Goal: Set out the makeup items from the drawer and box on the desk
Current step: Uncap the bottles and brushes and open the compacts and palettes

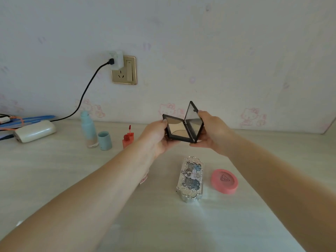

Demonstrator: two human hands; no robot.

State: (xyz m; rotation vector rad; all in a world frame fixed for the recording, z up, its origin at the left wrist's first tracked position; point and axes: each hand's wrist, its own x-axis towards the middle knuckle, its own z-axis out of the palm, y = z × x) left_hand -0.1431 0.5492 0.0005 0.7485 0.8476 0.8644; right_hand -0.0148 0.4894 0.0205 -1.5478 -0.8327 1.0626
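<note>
Black compact: open, lid raised, held above the desk, beyond the silver case.
Left hand: grips compact base.
Right hand: pinches compact lid.
Pink round compact: just right of silver case.
Red lip tint: left of silver case, farther back.

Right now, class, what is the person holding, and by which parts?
An open black powder compact: left hand grips the base's left edge, right hand grips the mirrored lid.
</note>
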